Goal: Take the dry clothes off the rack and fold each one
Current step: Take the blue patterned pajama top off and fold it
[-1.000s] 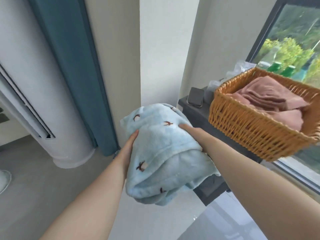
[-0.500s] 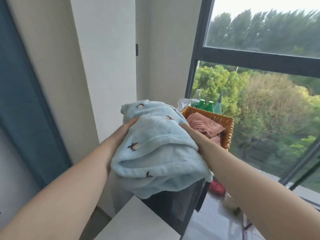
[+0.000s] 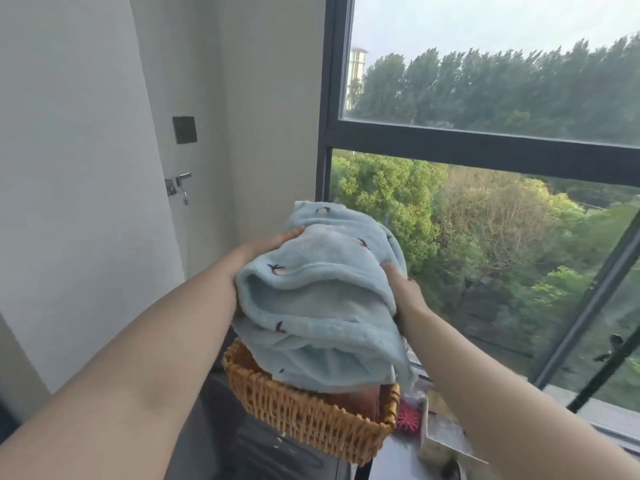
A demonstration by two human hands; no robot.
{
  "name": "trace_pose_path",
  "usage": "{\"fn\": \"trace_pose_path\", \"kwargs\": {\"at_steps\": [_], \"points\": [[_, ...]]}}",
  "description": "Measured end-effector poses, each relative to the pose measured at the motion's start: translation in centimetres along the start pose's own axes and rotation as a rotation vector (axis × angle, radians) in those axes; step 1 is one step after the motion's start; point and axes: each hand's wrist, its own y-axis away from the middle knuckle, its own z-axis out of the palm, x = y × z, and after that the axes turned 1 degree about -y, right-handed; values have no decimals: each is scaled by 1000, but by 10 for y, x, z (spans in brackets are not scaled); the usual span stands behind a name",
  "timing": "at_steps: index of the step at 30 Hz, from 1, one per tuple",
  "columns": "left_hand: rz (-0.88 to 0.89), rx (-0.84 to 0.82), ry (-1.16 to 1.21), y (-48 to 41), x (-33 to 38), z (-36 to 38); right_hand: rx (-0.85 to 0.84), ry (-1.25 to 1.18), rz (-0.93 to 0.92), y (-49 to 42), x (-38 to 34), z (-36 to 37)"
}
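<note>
A folded light blue fleece garment point(image 3: 322, 299) with small dark bird prints is held between both hands, just above the wicker basket point(image 3: 311, 419). My left hand point(image 3: 268, 245) grips its left side with the thumb on top. On the right side my right hand point(image 3: 403, 289) grips it, fingers tucked into the folds. The bundle's lower edge hangs into the basket and hides most of the inside. A bit of pink cloth point(image 3: 360, 398) shows in the basket under the bundle.
The basket stands on a dark cabinet point(image 3: 263, 448) beside a large window with a dark frame point(image 3: 485, 150). A pink spiky ball point(image 3: 408, 419) lies right of the basket. A tap point(image 3: 180, 185) and a dark wall plate point(image 3: 184, 129) are on the left wall.
Both hands have carried the blue bundle to the right and over the basket. It now covers the pink cloth that was in plain view before.
</note>
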Motion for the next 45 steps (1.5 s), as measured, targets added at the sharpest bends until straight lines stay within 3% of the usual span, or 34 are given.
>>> {"fn": "trace_pose_path", "kwargs": {"at_steps": [3, 6, 8, 11, 18, 20, 23, 24, 26, 29, 31, 35, 38, 45], "points": [[-133, -145, -440, -44, -20, 20, 96, 246, 7, -18, 28, 5], [-153, -45, -790, -99, -58, 30, 102, 555, -42, -28, 51, 9], [-78, 110, -831, -98, -54, 40, 82, 623, -128, -36, 48, 8], [-61, 237, -806, -99, -49, 48, 63, 575, -83, -48, 36, 6], [-243, 182, -487, -96, -90, 46, -47, 338, 55, -50, 43, 11], [-137, 349, -639, -96, -90, 54, -7, 322, 48, -51, 53, 12], [282, 543, -1012, -94, -70, 65, 57, 523, -25, -52, 53, 8], [414, 531, -1024, -94, -64, 70, 73, 683, -120, -55, 47, 5], [480, 430, -940, -96, -56, 77, 82, 985, -394, -58, 29, 4], [178, 302, -852, -99, -40, 83, -71, 1157, -610, -73, 3, 15], [79, 256, -896, -109, -39, 81, -169, 1181, -594, -88, 5, 24], [149, 156, -965, -118, -83, 77, -214, 1175, -475, -106, 38, 24], [180, 185, -1118, -114, -116, 83, -192, 1237, -496, -109, 60, 24], [258, 238, -1017, -133, -148, 83, -256, 1255, -426, -128, 71, 36]]}}
